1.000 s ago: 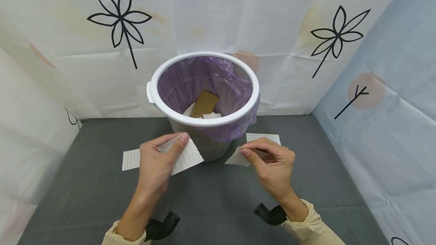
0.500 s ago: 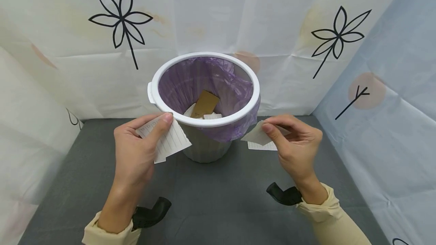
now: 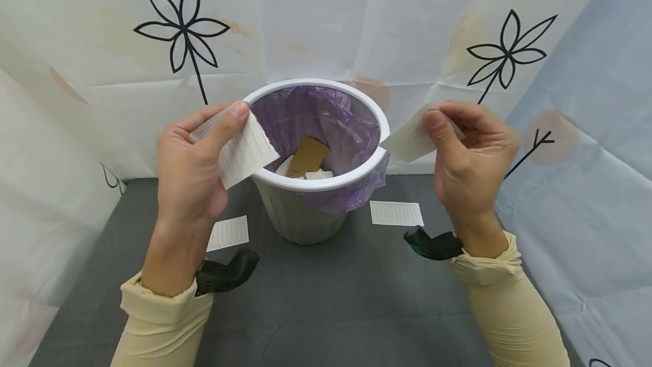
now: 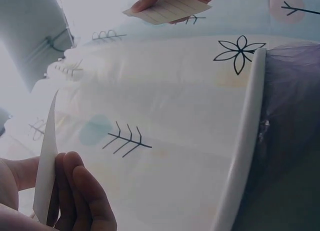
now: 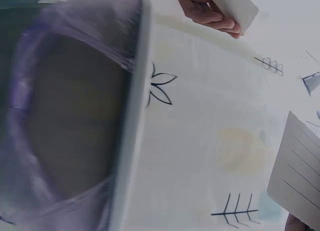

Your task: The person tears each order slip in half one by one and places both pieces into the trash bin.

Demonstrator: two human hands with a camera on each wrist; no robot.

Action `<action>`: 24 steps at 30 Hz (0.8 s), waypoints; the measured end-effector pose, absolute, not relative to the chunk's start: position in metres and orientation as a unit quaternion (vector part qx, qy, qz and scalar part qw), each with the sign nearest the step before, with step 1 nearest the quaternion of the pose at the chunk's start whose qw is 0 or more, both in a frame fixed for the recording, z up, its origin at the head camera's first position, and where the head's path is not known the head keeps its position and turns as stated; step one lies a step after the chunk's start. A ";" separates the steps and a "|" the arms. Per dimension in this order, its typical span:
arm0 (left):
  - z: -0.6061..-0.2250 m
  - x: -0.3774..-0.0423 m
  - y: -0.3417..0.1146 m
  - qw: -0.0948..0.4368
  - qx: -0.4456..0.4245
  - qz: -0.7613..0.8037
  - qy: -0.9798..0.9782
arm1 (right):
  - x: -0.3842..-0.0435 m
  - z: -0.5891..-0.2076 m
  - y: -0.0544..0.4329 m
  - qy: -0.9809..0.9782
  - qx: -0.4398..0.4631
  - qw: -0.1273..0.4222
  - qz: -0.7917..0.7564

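My left hand (image 3: 191, 171) pinches a torn piece of lined paper (image 3: 248, 154) between thumb and fingers, at the left of the bin's rim. On the other side, my right hand (image 3: 476, 154) pinches a second piece of paper (image 3: 410, 137), its corner overlapping the rim in the head view. Both pieces are held up at about rim height. Between the hands stands a round bin (image 3: 300, 217) with a white rim and a purple liner (image 3: 326, 120). The left wrist view shows the left piece edge-on (image 4: 46, 176); the right wrist view shows the right piece's ruled lines (image 5: 300, 171).
Brown cardboard (image 3: 308, 156) and white paper scraps lie inside the bin. One lined paper piece (image 3: 229, 233) lies on the dark grey table (image 3: 326, 304) left of the bin, another (image 3: 396, 213) to its right. Patterned cloth (image 3: 316, 21) hangs behind.
Both hands have risen from low in front of the bin and spread apart, each carrying its piece of paper. The paper on the left of the table has come into fuller view.
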State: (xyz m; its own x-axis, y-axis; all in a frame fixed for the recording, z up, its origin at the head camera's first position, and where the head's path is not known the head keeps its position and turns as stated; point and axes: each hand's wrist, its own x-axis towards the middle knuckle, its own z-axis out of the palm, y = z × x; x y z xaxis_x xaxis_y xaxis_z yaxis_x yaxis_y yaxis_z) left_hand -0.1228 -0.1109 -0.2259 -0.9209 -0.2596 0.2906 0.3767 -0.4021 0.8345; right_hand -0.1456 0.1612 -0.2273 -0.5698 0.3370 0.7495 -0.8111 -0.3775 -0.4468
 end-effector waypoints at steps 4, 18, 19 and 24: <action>-0.215 -0.134 -0.108 0.173 -0.072 -0.847 -0.498 | -0.154 -0.210 0.157 -0.410 0.273 0.364 0.791; -0.186 -0.190 -0.095 0.141 -0.060 -0.863 -0.481 | -0.197 -0.170 0.130 -0.409 0.248 0.302 0.825; -0.186 -0.193 -0.094 0.138 -0.058 -0.864 -0.480 | -0.200 -0.168 0.128 -0.409 0.245 0.294 0.828; -0.186 -0.211 -0.092 0.128 -0.051 -0.868 -0.477 | -0.220 -0.168 0.120 -0.422 0.246 0.275 0.828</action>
State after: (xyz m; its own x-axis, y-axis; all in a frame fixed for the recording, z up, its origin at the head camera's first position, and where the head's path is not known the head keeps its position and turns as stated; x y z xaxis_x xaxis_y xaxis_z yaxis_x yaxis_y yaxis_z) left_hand -0.2107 -0.0917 -0.1855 -0.9621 -0.1726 0.2111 0.2707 -0.5115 0.8155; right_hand -0.2203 0.1196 -0.1675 -0.7279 0.2479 0.6394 -0.6631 -0.4918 -0.5642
